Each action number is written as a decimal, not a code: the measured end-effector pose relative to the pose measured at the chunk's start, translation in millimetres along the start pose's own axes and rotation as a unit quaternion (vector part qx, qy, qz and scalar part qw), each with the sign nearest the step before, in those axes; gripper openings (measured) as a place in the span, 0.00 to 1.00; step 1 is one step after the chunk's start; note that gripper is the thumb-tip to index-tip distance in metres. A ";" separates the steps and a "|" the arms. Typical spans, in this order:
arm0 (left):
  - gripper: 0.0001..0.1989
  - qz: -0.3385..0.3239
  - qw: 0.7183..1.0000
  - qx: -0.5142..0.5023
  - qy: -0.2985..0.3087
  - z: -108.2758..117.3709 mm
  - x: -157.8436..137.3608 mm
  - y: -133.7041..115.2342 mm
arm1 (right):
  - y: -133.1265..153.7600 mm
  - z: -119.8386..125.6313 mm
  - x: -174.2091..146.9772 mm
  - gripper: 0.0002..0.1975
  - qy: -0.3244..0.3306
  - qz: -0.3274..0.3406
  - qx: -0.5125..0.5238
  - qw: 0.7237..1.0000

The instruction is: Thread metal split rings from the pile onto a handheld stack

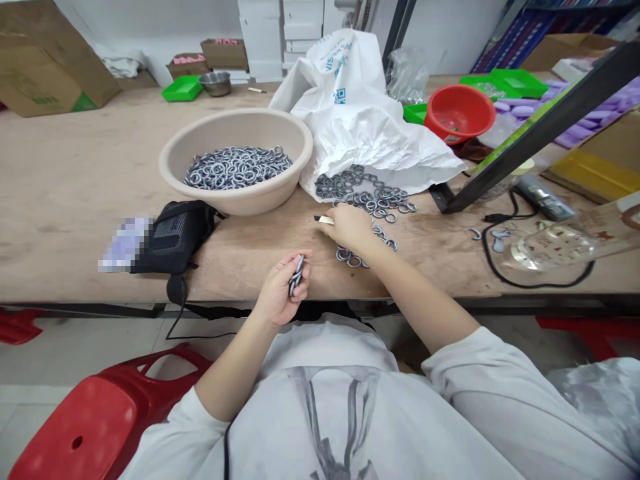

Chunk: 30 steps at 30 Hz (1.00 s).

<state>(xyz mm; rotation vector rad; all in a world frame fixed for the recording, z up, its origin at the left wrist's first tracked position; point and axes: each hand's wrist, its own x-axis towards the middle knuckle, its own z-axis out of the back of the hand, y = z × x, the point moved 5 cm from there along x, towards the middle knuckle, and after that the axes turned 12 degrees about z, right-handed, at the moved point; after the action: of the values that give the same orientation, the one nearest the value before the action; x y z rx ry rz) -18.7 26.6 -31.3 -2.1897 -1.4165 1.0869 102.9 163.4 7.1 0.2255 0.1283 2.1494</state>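
My left hand is closed around several grey rings just above the table's front edge. My right hand grips a short pale tool with a dark tip, which points left; its exact kind is unclear. Under and beside that hand lie loose grey rings on the wood. More rings spill from the mouth of a white woven sack just beyond. A beige basin at the left holds a heap of similar rings.
A black pouch with a cord lies left of my hands. A dark metal post slants up at the right, near a cable and a clear plastic cup. Behind stands a red bowl. A red stool is below left.
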 end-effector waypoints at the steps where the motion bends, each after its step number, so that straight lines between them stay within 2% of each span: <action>1: 0.12 0.000 1.000 -0.015 -0.008 2.9 -0.8 -1.1 | 0.0 -3.0 6.5 0.19 0.018 -0.002 -0.019 1.000; 3: 0.08 0.006 0.999 -0.041 -0.026 8.9 -2.8 -3.4 | 0.1 -8.6 13.0 0.18 0.036 0.003 -0.023 0.999; 5: 0.05 0.017 0.997 -0.059 -0.044 13.7 -3.6 -5.6 | -2.4 -12.3 13.1 0.15 0.038 0.010 0.018 0.999; 7: 0.04 0.031 0.995 -0.071 -0.060 15.9 -2.4 -7.3 | -8.9 -13.8 9.5 0.11 0.023 0.005 0.097 0.995; 9: 0.09 0.041 0.994 -0.076 -0.074 15.2 1.0 -7.9 | -15.8 -13.2 3.2 0.09 -0.018 -0.005 0.209 0.978; 11: 0.14 0.043 0.994 -0.067 -0.080 11.2 5.6 -7.3 | -18.0 -11.6 -6.5 0.09 -0.077 -0.005 0.344 0.936; 13: 0.19 0.030 0.996 -0.039 -0.074 4.6 10.6 -5.3 | -13.2 -10.9 -20.2 0.12 -0.134 -0.005 0.468 0.874; 16: 0.23 -0.020 0.998 0.021 -0.058 -6.5 16.7 0.3 | 7.1 -16.8 -45.0 0.18 -0.157 -0.022 0.590 0.792; 18: 0.23 -0.058 0.995 0.056 -0.050 -12.2 18.7 4.8 | 24.1 -21.4 -61.0 0.19 -0.164 -0.031 0.630 0.758; 21: 0.23 -0.090 0.992 0.077 -0.042 -16.2 17.5 9.5 | 41.5 -24.5 -77.7 0.19 -0.191 -0.039 0.653 0.732; 24: 0.22 -0.069 0.994 0.084 -0.015 -18.9 11.9 10.2 | 50.5 -22.1 -79.6 0.22 -0.154 0.005 0.670 0.726; 26: 0.23 -0.039 0.995 0.088 0.012 -21.7 6.6 9.2 | 49.9 -16.9 -77.5 0.24 -0.122 0.036 0.665 0.736; 28: 0.24 -0.016 0.996 0.083 0.027 -23.2 1.8 7.7 | 43.5 -8.7 -78.0 0.25 -0.131 0.048 0.623 0.769; 30: 0.25 -0.004 0.997 0.069 0.026 -22.7 -0.7 6.3 | 39.6 1.3 -83.0 0.26 -0.155 0.078 0.544 0.821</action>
<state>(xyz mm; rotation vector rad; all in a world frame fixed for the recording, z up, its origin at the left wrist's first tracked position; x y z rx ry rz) 1.9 26.1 -19.9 -2.0986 -1.2875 1.0830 116.1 72.4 6.1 1.2652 1.1837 1.9181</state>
